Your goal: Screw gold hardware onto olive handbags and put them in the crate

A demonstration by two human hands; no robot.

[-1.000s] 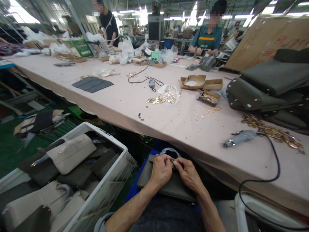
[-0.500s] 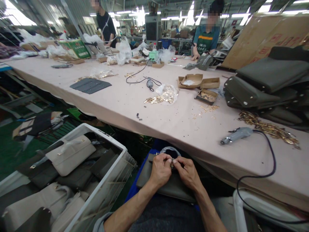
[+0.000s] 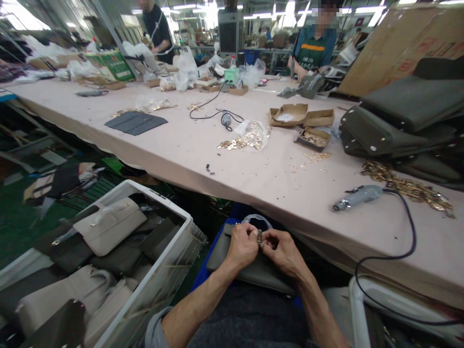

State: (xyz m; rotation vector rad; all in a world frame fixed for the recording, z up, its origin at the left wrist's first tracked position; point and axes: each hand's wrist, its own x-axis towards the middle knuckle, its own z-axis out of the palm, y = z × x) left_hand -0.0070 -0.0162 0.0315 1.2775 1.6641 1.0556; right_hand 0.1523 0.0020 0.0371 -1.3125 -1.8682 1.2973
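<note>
A dark olive handbag (image 3: 261,278) lies on my lap, its handle (image 3: 258,217) wrapped in clear plastic and arching up behind my fingers. Between my hands, at the bag's upper part, shows a small metal clasp (image 3: 259,236). My left hand (image 3: 242,247) is closed, thumb and forefinger pinching the clasp from the left. From the right, my right hand (image 3: 282,250) pinches the same clasp with bent fingers. My fingertips hide part of it and of the bag beneath. A blue surface (image 3: 206,270) shows under the bag's left side.
On the left, a white crate (image 3: 181,217) holds several beige and dark handbags. A corded electric screwdriver (image 3: 358,197) lies on the table (image 3: 239,181), near gold chain-like hardware (image 3: 406,186), small parts boxes (image 3: 313,139) and stacked dark bags (image 3: 406,116). Two people stand across the table.
My fingers have parted slightly, so more of the metal clasp shows between them. The camera view has shifted a little. Across the table, the person at the right has moved their hands.
</note>
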